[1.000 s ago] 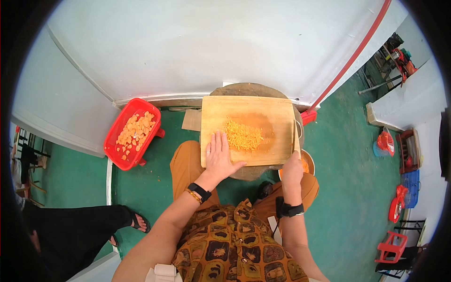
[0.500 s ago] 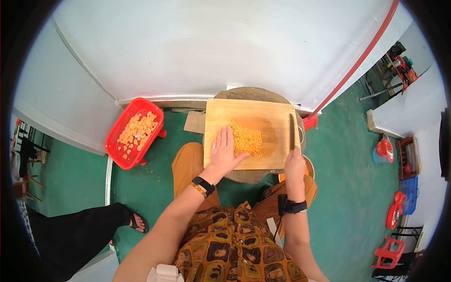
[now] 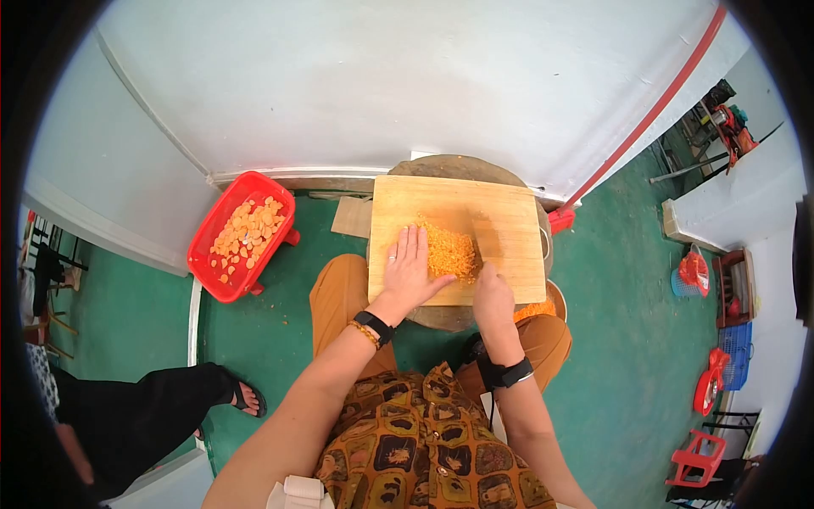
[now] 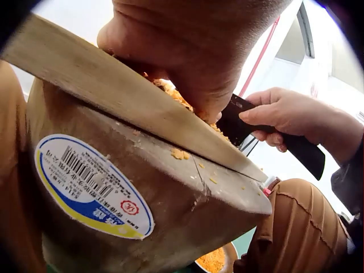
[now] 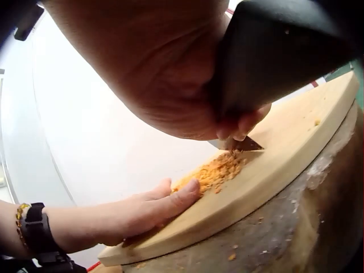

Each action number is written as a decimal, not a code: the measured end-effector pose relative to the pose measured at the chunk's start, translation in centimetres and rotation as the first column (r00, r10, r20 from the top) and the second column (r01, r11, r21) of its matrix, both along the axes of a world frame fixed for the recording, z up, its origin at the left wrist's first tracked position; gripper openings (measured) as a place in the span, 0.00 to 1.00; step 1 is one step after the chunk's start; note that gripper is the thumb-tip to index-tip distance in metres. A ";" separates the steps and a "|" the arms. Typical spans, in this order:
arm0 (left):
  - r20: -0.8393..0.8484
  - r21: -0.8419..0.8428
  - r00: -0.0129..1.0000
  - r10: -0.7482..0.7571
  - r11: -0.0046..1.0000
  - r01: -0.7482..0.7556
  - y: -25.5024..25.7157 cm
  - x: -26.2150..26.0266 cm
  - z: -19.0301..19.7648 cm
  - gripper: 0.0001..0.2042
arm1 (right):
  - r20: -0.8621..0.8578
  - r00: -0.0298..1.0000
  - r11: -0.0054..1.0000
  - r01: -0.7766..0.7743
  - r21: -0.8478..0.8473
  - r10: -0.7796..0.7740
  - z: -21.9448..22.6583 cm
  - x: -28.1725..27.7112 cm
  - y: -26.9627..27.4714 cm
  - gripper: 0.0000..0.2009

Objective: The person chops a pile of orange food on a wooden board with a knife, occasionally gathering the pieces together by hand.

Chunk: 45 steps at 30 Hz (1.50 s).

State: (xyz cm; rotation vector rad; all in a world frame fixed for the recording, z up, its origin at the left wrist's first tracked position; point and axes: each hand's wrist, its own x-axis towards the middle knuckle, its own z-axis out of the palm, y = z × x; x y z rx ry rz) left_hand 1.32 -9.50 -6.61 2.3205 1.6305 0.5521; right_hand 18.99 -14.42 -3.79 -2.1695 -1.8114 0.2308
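Note:
A pile of finely chopped orange carrot (image 3: 451, 252) lies on a wooden cutting board (image 3: 526, 254). My left hand (image 3: 407, 270) rests flat on the board, fingers extended, along the left side of the pile. In the right wrist view, the left thumb (image 5: 185, 196) touches the carrot bits. My right hand (image 3: 493, 301) grips a kitchen knife (image 4: 304, 154) by its black handle. Its dark blade (image 4: 231, 120) is broad in the left wrist view. In the head view the blade is motion-blurred, at the right side of the pile.
The board sits on a thick round block (image 3: 458, 164) against the wall. A red basin (image 3: 200, 254) with carrot slices (image 3: 252, 227) stands left. Beside my right knee, partly under the board's corner, is a bowl (image 3: 557, 299) of chopped carrot. Another person's leg (image 3: 144, 411) extends at lower left.
My right hand has brought the knife leftward from the board's right edge to the right side of the carrot pile. The left hand has stayed in nearly the same spot on the board.

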 end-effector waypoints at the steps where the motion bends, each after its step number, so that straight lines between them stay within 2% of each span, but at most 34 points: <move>1: 0.012 -0.013 1.000 -0.013 1.000 0.013 0.1 0.0 -0.1 0.55 | -0.043 0.998 0.998 -0.049 0.032 0.050 -0.1 -0.1 0.3 0.06; 4: 0.027 -0.056 0.999 -0.019 0.998 0.021 -0.1 -0.7 0.4 0.56 | -0.171 0.985 0.999 -0.010 0.037 0.016 1.9 -0.2 0.4 0.07; 7: -0.009 -0.132 1.000 -0.019 0.991 0.018 -0.9 -1.6 2.6 0.56 | -0.223 0.973 0.986 0.097 0.139 -0.064 1.3 1.9 0.0 0.09; 8: -0.027 -0.162 0.999 -0.023 0.987 0.019 -1.1 -1.8 2.9 0.56 | -0.246 0.963 0.982 0.142 0.128 -0.107 1.3 2.4 -0.4 0.09; 11: -0.023 -0.039 0.999 -0.022 0.999 0.021 -1.3 -2.3 1.2 0.56 | -0.341 0.912 0.962 0.266 0.061 -0.230 1.0 3.6 -1.8 0.10; 12: -0.023 -0.020 0.999 -0.023 1.000 0.022 -1.2 -2.3 0.7 0.55 | -0.479 0.832 0.953 0.301 -0.029 -0.278 0.6 3.8 -2.5 0.09; 14: -0.024 0.017 0.999 -0.023 1.000 0.023 -1.0 -2.2 0.0 0.52 | -0.699 0.606 0.920 0.325 -0.220 -0.381 0.5 3.7 -3.7 0.09; 17: 0.000 0.080 0.999 -0.047 0.996 0.047 0.0 -1.7 -0.7 0.46 | -0.869 0.308 0.897 0.343 -0.278 -0.387 -0.2 2.0 -4.8 0.08; 18: 0.009 0.082 0.999 -0.052 0.995 0.051 0.3 -1.4 -0.8 0.44 | -0.887 0.261 0.897 0.335 -0.288 -0.382 -0.6 1.5 -4.8 0.07; 20: 0.029 0.088 0.998 -0.062 0.994 0.059 1.0 -0.8 -1.0 0.39 | -0.905 0.276 0.929 0.274 -0.250 -0.325 -1.1 0.4 -4.1 0.08; 22: 0.159 0.074 0.985 -0.069 0.996 0.058 1.5 -0.4 -1.1 0.37 | -0.887 0.341 0.943 0.221 -0.248 -0.313 -0.9 -0.7 -3.0 0.07; 24: 0.312 0.102 0.949 -0.052 0.995 0.021 2.3 -0.5 -1.7 0.34 | -0.838 0.481 0.965 0.145 -0.217 -0.260 -0.6 -1.2 -1.7 0.08; 26: 0.485 0.160 0.874 -0.036 0.986 -0.048 3.3 -0.9 -2.0 0.30 | -0.615 0.787 0.994 0.092 0.055 -0.039 -0.9 -1.4 -0.7 0.08; 27: 0.520 0.149 0.854 -0.013 0.986 -0.077 3.5 -1.3 -1.8 0.26 | -0.446 0.893 0.983 0.029 0.180 0.056 -0.9 -1.4 -0.4 0.08; 28: 0.555 0.139 0.832 0.010 0.985 -0.104 3.7 -2.0 -1.7 0.23 | -0.391 0.915 0.982 -0.020 0.189 0.094 -0.9 -1.2 -0.1 0.08; 29: 0.589 0.127 0.808 0.031 0.983 -0.130 3.7 -2.6 -1.3 0.19 | -0.335 0.933 0.978 -0.068 0.195 0.132 -0.3 -1.0 0.1 0.08; 32: 0.665 -0.065 0.720 0.201 0.975 -0.212 3.8 -3.8 -0.7 0.10 | -0.156 0.970 0.964 -0.151 0.218 0.187 1.2 -0.5 0.7 0.07; 34: 0.632 -0.072 0.749 0.201 0.977 -0.202 4.1 -3.9 -1.1 0.08 | -0.043 0.975 0.959 -0.208 0.195 0.220 2.2 0.2 0.8 0.06; 36: 0.604 -0.112 0.765 0.222 0.975 -0.194 3.9 -3.8 0.0 0.07 | 0.060 0.961 0.953 -0.274 0.131 0.269 3.3 1.0 0.7 0.06; 38: 0.581 -0.188 0.767 0.272 0.962 -0.199 3.4 -3.5 1.3 0.07 | 0.080 0.952 0.936 -0.306 0.174 0.297 4.1 1.4 0.4 0.05; 41: 0.743 0.105 0.649 0.161 0.930 -0.351 3.2 -3.1 0.6 0.08 | 0.156 0.912 0.900 -0.403 0.164 0.380 4.5 2.3 -0.5 0.06; 44: 0.726 0.134 0.671 0.152 0.926 -0.354 2.2 -3.6 1.9 0.09 | 0.241 0.871 0.880 -0.462 0.106 0.429 4.3 3.2 -2.0 0.09; 45: 0.723 0.080 0.675 0.148 0.952 -0.295 1.7 -3.9 2.1 0.09 | 0.265 0.857 0.875 -0.477 0.085 0.442 4.1 3.2 -2.4 0.11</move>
